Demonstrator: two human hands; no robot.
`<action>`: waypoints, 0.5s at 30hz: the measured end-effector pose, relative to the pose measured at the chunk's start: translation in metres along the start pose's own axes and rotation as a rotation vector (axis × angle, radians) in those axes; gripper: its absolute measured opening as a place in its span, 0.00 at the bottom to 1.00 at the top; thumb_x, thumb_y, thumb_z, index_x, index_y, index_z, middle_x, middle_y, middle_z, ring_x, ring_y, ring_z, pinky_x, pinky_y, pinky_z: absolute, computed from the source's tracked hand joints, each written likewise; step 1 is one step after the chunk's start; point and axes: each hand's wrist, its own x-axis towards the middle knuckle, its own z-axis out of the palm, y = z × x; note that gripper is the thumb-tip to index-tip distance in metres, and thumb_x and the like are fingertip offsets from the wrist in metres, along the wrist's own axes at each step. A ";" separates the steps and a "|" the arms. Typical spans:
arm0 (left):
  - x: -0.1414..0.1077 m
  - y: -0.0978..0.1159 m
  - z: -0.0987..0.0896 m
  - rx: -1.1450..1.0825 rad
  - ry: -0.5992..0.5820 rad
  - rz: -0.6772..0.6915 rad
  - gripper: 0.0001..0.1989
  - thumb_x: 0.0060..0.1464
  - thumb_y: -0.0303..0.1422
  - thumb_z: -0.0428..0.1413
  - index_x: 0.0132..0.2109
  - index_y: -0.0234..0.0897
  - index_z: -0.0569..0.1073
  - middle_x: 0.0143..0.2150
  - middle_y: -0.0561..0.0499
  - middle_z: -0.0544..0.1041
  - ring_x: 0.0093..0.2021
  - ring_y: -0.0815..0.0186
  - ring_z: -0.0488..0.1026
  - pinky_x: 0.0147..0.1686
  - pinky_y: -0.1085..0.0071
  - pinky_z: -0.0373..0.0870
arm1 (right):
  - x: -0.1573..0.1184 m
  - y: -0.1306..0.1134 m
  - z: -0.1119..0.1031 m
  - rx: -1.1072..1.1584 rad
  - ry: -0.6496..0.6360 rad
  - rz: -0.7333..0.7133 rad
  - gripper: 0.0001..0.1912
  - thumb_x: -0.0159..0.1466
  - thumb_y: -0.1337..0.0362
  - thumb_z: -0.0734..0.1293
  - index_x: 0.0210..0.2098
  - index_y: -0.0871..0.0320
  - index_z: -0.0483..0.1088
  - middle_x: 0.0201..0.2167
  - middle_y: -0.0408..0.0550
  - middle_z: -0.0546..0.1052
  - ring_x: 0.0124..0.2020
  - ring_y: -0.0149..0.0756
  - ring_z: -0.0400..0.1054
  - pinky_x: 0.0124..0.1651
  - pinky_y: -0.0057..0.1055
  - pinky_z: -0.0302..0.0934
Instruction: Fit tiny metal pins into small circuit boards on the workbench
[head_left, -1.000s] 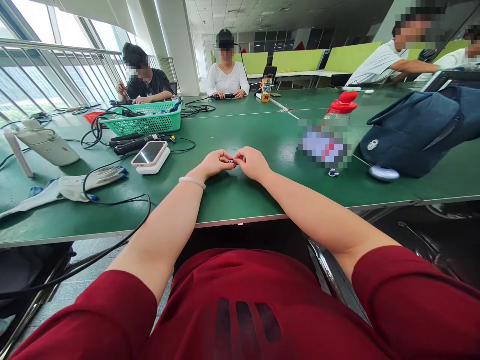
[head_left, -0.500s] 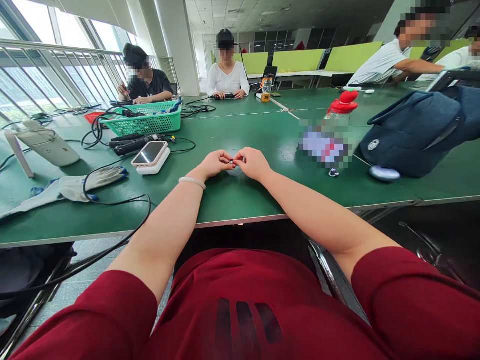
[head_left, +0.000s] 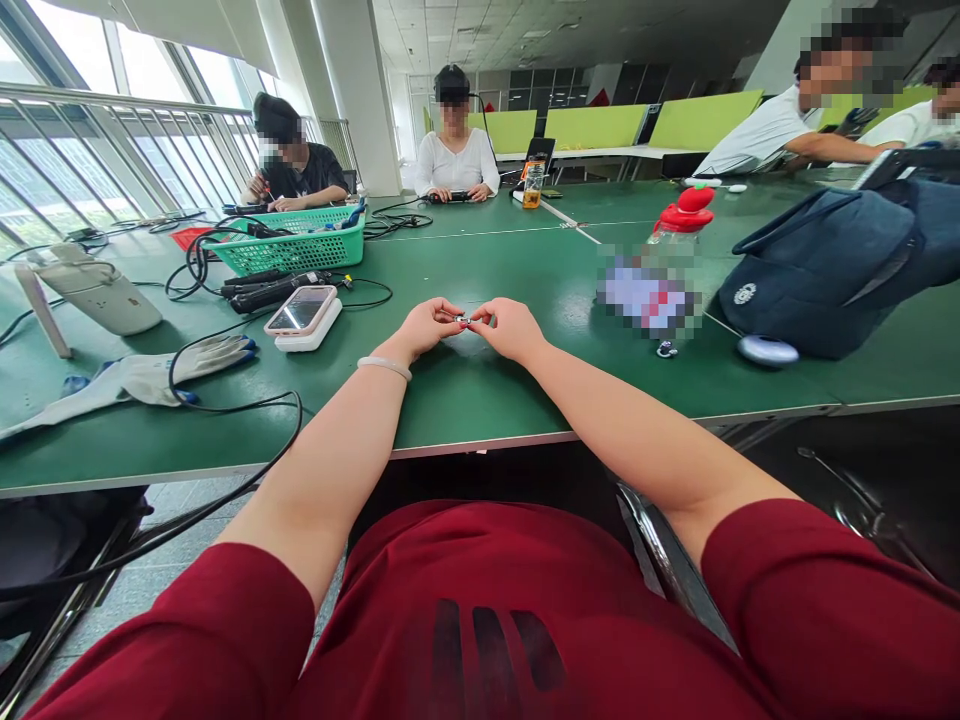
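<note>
Above the green table (head_left: 480,395), my left hand (head_left: 428,328) and my right hand (head_left: 512,326) meet fingertip to fingertip. Between them they pinch a small, shiny, silvery piece (head_left: 463,320), too small for me to name its kind. The left thumb and fingers close on its left end, the right thumb and forefinger on its right end. A pale band (head_left: 385,367) circles my left wrist.
Left of my hands lie a phone on a white block (head_left: 304,318), black handheld devices (head_left: 274,288), a glove (head_left: 176,372), cables and a green basket (head_left: 300,248). To the right are a red-capped bottle (head_left: 684,215), a white oval object (head_left: 768,350) and a blue bag (head_left: 832,265). Several people sit around.
My fingertips have drawn slightly apart, and more of the silvery piece shows between them. Both hands otherwise stay in the same place. A person at the far right has shifted an arm.
</note>
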 end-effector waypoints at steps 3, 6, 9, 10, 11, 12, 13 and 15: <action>-0.001 0.002 0.001 -0.046 -0.039 -0.046 0.16 0.38 0.27 0.67 0.37 0.33 0.72 0.29 0.51 0.77 0.32 0.69 0.75 0.41 0.66 0.70 | -0.002 -0.004 -0.001 -0.036 0.005 0.006 0.13 0.60 0.55 0.65 0.33 0.58 0.74 0.32 0.48 0.75 0.34 0.35 0.65 0.36 0.31 0.55; -0.003 0.004 0.002 -0.091 -0.066 -0.085 0.16 0.40 0.27 0.66 0.39 0.33 0.73 0.32 0.49 0.78 0.33 0.69 0.75 0.43 0.66 0.72 | -0.005 -0.009 -0.001 -0.084 0.004 0.001 0.11 0.60 0.56 0.65 0.33 0.57 0.73 0.33 0.48 0.74 0.34 0.35 0.65 0.35 0.30 0.54; -0.004 0.006 0.002 -0.123 -0.089 -0.112 0.15 0.41 0.26 0.65 0.40 0.33 0.74 0.33 0.49 0.78 0.33 0.70 0.75 0.45 0.67 0.72 | -0.007 -0.012 0.000 -0.134 0.004 -0.011 0.09 0.60 0.58 0.65 0.34 0.57 0.72 0.34 0.47 0.74 0.33 0.35 0.65 0.33 0.30 0.53; -0.005 0.007 0.003 -0.128 -0.097 -0.118 0.15 0.41 0.26 0.65 0.40 0.33 0.75 0.33 0.49 0.78 0.33 0.71 0.75 0.45 0.67 0.72 | -0.007 -0.012 0.000 -0.145 0.004 -0.014 0.09 0.60 0.58 0.65 0.34 0.57 0.72 0.34 0.47 0.74 0.33 0.35 0.65 0.33 0.30 0.53; -0.005 0.007 0.003 -0.114 -0.100 -0.116 0.15 0.42 0.26 0.64 0.40 0.33 0.75 0.34 0.49 0.78 0.33 0.71 0.75 0.46 0.66 0.72 | -0.007 -0.013 0.001 -0.152 0.002 -0.016 0.10 0.61 0.57 0.65 0.34 0.57 0.72 0.34 0.47 0.74 0.34 0.35 0.65 0.34 0.30 0.53; -0.005 0.007 0.004 -0.081 -0.095 -0.110 0.15 0.42 0.26 0.64 0.41 0.33 0.75 0.34 0.48 0.78 0.34 0.70 0.75 0.46 0.66 0.72 | -0.007 -0.013 0.001 -0.155 -0.001 -0.018 0.10 0.61 0.57 0.65 0.34 0.56 0.72 0.34 0.47 0.74 0.34 0.35 0.66 0.34 0.30 0.53; -0.004 0.007 0.004 -0.036 -0.081 -0.101 0.15 0.42 0.26 0.64 0.41 0.33 0.75 0.35 0.48 0.78 0.34 0.70 0.76 0.46 0.66 0.72 | -0.007 -0.013 0.001 -0.156 -0.004 -0.021 0.10 0.61 0.56 0.65 0.35 0.56 0.71 0.34 0.47 0.74 0.34 0.35 0.66 0.34 0.30 0.53; -0.003 0.006 0.003 0.072 -0.025 -0.085 0.14 0.44 0.27 0.63 0.41 0.34 0.75 0.36 0.47 0.79 0.36 0.68 0.76 0.46 0.65 0.72 | -0.007 -0.013 0.000 -0.154 -0.005 -0.030 0.11 0.61 0.55 0.65 0.35 0.56 0.71 0.34 0.47 0.73 0.34 0.35 0.66 0.34 0.30 0.54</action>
